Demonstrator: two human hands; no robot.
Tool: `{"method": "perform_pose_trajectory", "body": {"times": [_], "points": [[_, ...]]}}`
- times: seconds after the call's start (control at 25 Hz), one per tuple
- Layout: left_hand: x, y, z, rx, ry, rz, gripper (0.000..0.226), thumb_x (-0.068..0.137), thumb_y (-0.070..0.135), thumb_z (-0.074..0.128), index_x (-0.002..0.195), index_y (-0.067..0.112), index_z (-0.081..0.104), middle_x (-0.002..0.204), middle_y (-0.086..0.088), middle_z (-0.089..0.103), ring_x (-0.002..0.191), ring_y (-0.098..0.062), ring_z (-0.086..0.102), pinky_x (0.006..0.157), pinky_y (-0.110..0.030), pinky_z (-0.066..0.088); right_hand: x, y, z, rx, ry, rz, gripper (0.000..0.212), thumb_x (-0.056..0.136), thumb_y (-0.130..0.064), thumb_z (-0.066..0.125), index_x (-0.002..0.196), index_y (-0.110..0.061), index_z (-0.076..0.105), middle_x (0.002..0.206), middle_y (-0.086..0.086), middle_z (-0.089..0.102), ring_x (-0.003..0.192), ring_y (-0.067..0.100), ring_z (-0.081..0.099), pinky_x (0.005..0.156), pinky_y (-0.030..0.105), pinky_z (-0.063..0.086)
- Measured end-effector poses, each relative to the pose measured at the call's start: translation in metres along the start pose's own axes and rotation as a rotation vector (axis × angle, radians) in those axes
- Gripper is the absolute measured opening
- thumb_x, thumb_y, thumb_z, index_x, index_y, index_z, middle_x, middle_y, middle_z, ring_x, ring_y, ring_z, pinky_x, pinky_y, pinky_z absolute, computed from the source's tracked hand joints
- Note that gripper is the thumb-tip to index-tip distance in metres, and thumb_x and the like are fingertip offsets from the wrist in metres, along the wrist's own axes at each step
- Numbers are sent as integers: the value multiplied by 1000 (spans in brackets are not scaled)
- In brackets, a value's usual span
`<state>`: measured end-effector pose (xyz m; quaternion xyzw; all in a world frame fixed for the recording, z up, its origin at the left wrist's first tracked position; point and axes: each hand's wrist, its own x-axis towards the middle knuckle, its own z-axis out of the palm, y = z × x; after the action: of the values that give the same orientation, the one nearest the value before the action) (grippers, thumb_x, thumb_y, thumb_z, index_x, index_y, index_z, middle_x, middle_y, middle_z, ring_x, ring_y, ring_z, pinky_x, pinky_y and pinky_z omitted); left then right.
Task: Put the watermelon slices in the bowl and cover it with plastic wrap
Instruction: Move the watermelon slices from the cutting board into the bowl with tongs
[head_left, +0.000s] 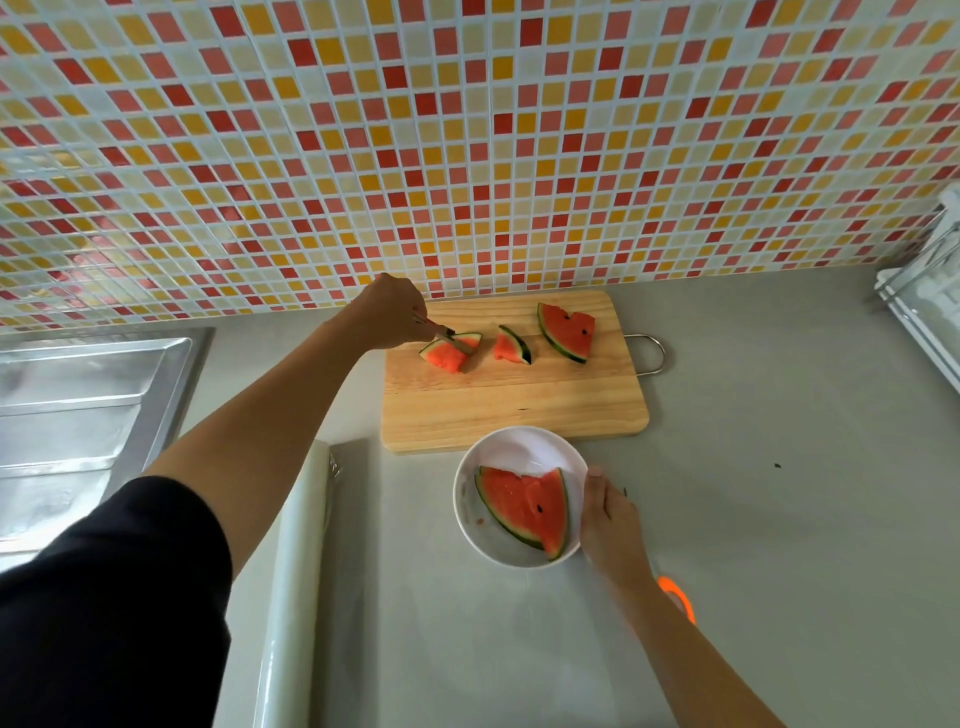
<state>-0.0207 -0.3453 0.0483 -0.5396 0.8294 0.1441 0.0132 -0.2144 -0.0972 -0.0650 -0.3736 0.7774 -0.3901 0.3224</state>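
Note:
Three watermelon slices lie on the wooden cutting board (514, 410): a left slice (448, 354), a small middle slice (511, 345) and a larger right slice (567, 331). My left hand (388, 314) grips a thin utensil (444, 334) whose tip touches the left slice. In front of the board stands a white bowl (519, 449) with one big slice (527, 506) inside. My right hand (610, 525) holds the bowl's right rim. A roll of plastic wrap (298, 571) lies on the counter left of the bowl.
A steel sink (83, 410) is at the left. The board's metal handle (652, 353) sticks out to the right. A rack (930, 296) stands at the far right edge. An orange object (678, 597) lies partly hidden under my right forearm. Tiled wall behind.

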Motion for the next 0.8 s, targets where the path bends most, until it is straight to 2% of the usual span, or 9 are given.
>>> {"method": "perform_pose_trajectory", "body": {"times": [0.08,0.16,0.28,0.36,0.48,0.64,0.8], "points": [[0,-5,-2,-108,15,-54,29,81,31,71,95,7,73,82,-2,62,70,-12,54,55,-20,38,0,2,0,9,13,12,43,99,-23,33,57,-23,42,57,-7,49,56,2,46,51,14,34],[-4,-13,-2,-274,16,-114,24,82,28,70,95,8,74,85,-5,66,75,-14,56,58,-20,40,1,4,1,21,23,28,44,99,-28,32,58,-17,46,56,-8,51,56,1,48,49,4,34],[-21,-25,3,-625,-21,-146,7,86,20,65,82,17,70,82,-5,66,74,-16,56,63,-22,43,1,7,3,38,23,46,47,98,-31,30,66,-5,52,57,-4,52,57,1,50,50,4,35],[-30,-28,11,-614,-35,-146,7,86,20,64,82,18,68,81,-1,65,74,-14,56,61,-20,43,1,7,4,45,19,50,49,98,-33,30,69,-1,53,59,0,54,58,3,51,50,8,34],[-35,-31,23,-562,-31,-216,13,86,23,65,87,11,71,81,-4,66,70,-14,53,60,-21,42,1,6,3,52,9,43,49,98,-34,30,65,-4,50,58,2,54,59,7,52,55,15,37],[-40,-33,27,-702,-72,-243,17,89,22,62,81,9,69,73,-4,62,60,-15,41,56,-24,35,1,6,3,32,17,46,48,98,-35,30,63,-8,49,58,0,54,59,6,52,56,17,37],[-50,-33,14,-781,-93,-156,18,91,20,58,82,10,70,63,2,57,55,-14,35,51,-20,33,1,6,3,22,12,50,47,98,-36,29,58,-15,43,56,-1,51,57,8,51,56,19,38]]}}
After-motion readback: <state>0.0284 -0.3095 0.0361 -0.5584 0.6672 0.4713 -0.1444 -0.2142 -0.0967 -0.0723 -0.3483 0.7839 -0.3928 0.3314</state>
